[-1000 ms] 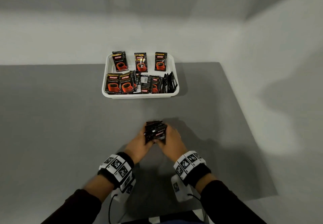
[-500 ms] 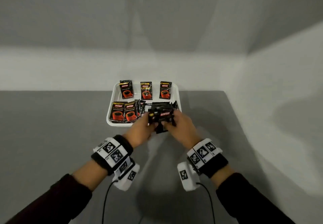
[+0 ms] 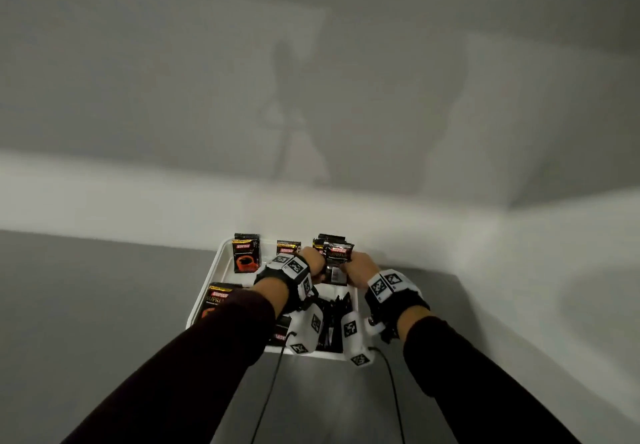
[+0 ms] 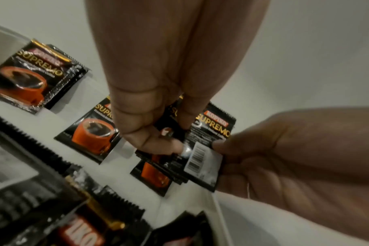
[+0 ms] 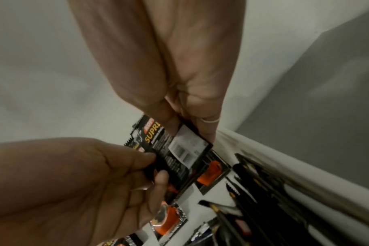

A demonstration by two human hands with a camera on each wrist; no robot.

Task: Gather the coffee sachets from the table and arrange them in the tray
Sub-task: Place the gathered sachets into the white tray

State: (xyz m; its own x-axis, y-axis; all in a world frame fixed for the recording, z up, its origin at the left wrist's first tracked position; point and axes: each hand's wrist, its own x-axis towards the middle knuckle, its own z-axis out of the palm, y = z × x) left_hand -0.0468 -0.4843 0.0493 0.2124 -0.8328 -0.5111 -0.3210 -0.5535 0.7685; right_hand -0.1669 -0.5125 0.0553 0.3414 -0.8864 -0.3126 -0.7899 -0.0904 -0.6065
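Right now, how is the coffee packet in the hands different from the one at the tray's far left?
The held packet shows its back with a barcode, pinched by the left hand and right hand. The far-left packet shows its orange cup picture, and nobody touches it. Both are black.

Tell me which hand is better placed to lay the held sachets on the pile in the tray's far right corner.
Right, probably. The right hand pinches the held sachets on the side nearest the tray wall; the left hand grips their inner edge.
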